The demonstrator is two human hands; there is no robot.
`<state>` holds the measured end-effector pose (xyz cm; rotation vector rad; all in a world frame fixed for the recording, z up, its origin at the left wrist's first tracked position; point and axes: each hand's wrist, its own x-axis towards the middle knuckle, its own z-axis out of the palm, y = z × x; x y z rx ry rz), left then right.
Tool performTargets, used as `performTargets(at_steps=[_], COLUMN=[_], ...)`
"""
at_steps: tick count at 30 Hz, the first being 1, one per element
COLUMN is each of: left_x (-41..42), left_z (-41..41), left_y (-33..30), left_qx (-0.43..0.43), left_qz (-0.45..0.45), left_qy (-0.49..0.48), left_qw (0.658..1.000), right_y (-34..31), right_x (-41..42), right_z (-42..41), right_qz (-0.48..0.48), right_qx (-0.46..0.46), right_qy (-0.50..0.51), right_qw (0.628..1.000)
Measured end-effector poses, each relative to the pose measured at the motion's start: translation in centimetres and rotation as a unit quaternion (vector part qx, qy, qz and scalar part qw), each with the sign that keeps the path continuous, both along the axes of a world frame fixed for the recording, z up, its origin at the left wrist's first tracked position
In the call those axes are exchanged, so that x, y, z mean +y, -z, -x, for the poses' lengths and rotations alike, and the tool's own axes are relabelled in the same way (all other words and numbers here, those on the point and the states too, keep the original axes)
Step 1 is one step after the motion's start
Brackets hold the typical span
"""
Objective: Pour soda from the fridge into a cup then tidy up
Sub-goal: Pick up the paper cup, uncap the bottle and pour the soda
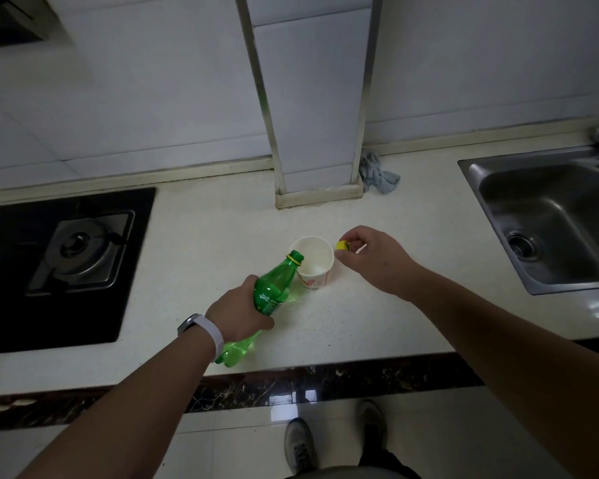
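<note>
Bottle: we saw the green soda bottle [274, 292] uncapped and tilted, its open neck at the near-left rim of the cup
Cup: the white paper cup [313, 262] stood upright on the counter, between our two hands
Left hand: our left hand [237, 311] was wrapped around the bottle's middle; a watch [201, 328] sat on that wrist
Right hand: our right hand [370, 257] pinched the yellow cap [342, 245] just right of the cup's rim
Surface: a pale speckled counter [377, 323] with a dark marbled front edge
Left of us: a black gas hob [66, 261] set into the counter
Right of us: a steel sink [550, 219], well apart from the cup
Behind: a white tiled wall with a boxed column [312, 98]; a grey rag [377, 172] lay at its base
Below: a light tiled floor and our grey shoes [300, 447]
</note>
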<state>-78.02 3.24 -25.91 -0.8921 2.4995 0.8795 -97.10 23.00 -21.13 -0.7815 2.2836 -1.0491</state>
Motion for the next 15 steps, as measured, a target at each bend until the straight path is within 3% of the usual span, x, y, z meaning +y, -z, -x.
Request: performTargets(at_steps=[15], left_x=[-0.3], left_z=[0.4], left_y=[-1.1], left_qx=[-0.013], left_qz=[0.015], left_qy=[0.009], left_qw=[1.0], right_y=[-0.3], right_x=[-0.6], right_z=[-0.3], right_qz=[0.001], right_qx=[-0.007], right_qy=[-0.006], right_qw=[1.0])
